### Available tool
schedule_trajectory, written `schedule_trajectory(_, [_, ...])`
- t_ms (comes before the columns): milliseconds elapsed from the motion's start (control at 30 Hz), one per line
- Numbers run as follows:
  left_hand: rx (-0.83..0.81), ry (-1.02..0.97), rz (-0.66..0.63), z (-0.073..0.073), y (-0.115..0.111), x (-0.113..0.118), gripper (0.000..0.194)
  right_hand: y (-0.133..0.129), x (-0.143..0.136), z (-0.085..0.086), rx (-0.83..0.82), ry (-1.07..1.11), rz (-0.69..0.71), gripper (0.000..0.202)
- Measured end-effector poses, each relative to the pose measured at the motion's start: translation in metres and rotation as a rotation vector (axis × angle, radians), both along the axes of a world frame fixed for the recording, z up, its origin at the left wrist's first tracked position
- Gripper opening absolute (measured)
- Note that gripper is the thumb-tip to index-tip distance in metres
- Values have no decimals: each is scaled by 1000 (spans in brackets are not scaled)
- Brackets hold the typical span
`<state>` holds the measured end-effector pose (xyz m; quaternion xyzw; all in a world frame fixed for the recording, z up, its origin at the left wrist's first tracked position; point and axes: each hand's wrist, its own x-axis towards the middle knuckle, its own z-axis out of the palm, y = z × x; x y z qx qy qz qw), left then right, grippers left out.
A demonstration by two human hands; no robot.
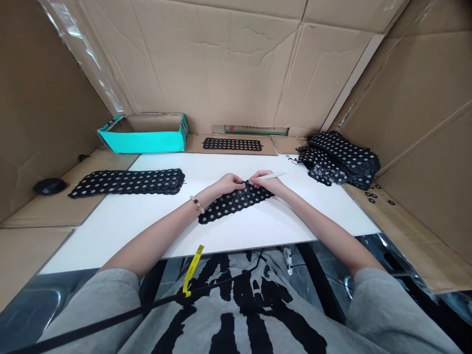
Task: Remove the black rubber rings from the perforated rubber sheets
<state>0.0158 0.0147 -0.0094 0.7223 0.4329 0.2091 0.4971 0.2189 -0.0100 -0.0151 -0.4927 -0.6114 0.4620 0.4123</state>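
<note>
A black strip with pale dots (236,202) lies slantwise on the white board (147,231), in front of me. My left hand (230,184) pinches its upper edge, fingers closed. Close beside it, my right hand (266,181) is closed around a slim white pen-like tool (276,175), whose tip end points at the strip's edge near my left fingertips. The exact contact point is too small to make out. A neat stack of similar dotted strips (129,182) rests to the left, and an untidy pile of them (341,157) sits at the back right.
At the back left stands an open turquoise box (147,142). One dotted piece (232,144) lies flat at the cardboard wall. A black round object (49,186) is at far left. Small black rings (371,195) are scattered at right. Cardboard walls enclose the back and sides.
</note>
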Motion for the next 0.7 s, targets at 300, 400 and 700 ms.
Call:
schedule_trajectory(300, [-94,-18,20,0,0,0,33,-4,-3,-2,58,-105,-3,20])
schedule_trajectory(400, [-126,-12,33,2,4,0,37,-8,-9,-3,172,-228,-60,19])
schedule_trajectory(700, [104,110,-76,2,5,-3,44,-3,-2,1,117,-199,32,19])
